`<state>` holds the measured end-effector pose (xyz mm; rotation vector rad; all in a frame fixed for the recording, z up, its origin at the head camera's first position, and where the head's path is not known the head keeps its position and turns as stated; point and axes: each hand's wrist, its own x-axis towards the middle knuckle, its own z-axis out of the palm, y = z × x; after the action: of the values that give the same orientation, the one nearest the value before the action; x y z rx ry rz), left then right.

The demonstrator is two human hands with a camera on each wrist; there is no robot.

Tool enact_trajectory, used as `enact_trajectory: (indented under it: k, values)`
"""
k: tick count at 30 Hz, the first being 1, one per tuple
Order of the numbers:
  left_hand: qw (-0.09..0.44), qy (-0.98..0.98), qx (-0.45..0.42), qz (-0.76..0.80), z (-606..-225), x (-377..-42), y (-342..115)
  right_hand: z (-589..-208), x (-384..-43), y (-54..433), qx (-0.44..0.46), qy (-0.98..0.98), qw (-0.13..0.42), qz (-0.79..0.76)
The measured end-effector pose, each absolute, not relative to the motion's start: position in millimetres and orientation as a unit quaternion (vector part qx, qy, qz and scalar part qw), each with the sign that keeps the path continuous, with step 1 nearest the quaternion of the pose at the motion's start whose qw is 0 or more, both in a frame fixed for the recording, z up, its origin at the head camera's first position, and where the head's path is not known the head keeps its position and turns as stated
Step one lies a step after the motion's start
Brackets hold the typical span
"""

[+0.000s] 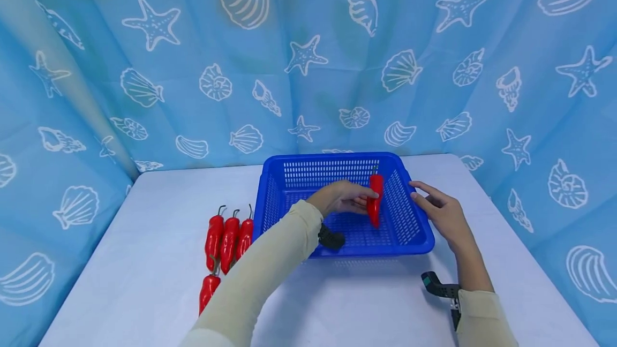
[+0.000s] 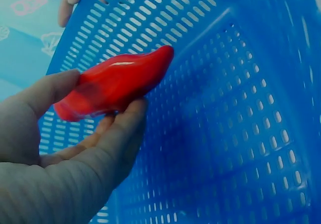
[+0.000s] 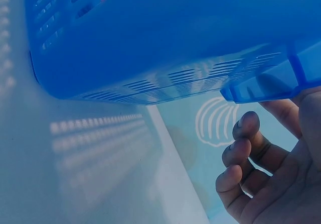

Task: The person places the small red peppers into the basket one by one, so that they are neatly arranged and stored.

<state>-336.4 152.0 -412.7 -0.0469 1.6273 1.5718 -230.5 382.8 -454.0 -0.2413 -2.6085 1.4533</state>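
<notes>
left hand [image 1: 348, 197] grips pepper [image 1: 374, 211] in basket [image 1: 332, 157], unreleased | right hand [image 1: 442, 214] loose, touching rim [image 1: 426, 234] | 4+ loose peppers [image 1: 230, 245] toward bench's [image 1: 159, 261] left edge

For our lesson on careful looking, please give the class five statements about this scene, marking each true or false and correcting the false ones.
1. The left hand holds a red pepper. True.
2. The blue basket is upside down. False: its open side faces up.
3. Several other red peppers lie on the table, left of the basket. True.
4. The right hand holds a second pepper. False: it is at the basket's rim.
5. The curtain shows starfish and shells. True.
</notes>
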Motion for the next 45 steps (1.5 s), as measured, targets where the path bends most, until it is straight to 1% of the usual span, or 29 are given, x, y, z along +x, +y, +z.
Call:
enact_trajectory:
  k: [6,13,17,25,32,39,45]
  values:
    - [0.446,0.652,-0.018,0.613,-410.8,-335.0,151.0,-450.8,-231.5,378.8,-0.077,-0.871,0.083,0.477]
    - [0.453,0.644,-0.059,0.613,-418.6,-332.2,150.4,-453.2,-229.6,370.5,-0.069,-0.871,0.078,0.480]
    - [0.466,0.655,-0.061,0.592,-424.1,-329.6,147.9,-455.8,-225.7,367.6,-0.072,-0.871,0.076,0.480]
    - [0.455,0.661,-0.067,0.592,-418.9,-329.4,148.2,-451.8,-226.9,366.5,-0.069,-0.870,0.082,0.482]
    - [0.428,0.670,-0.024,0.606,-404.9,-328.8,150.4,-450.0,-231.2,370.9,-0.070,-0.872,0.075,0.479]
    - [0.439,0.670,0.030,0.598,-391.7,-325.4,151.0,-452.3,-232.8,377.3,-0.073,-0.869,0.073,0.483]
    - [0.431,0.660,0.060,0.613,-391.2,-322.0,144.2,-457.4,-229.3,380.8,-0.084,-0.871,0.069,0.479]
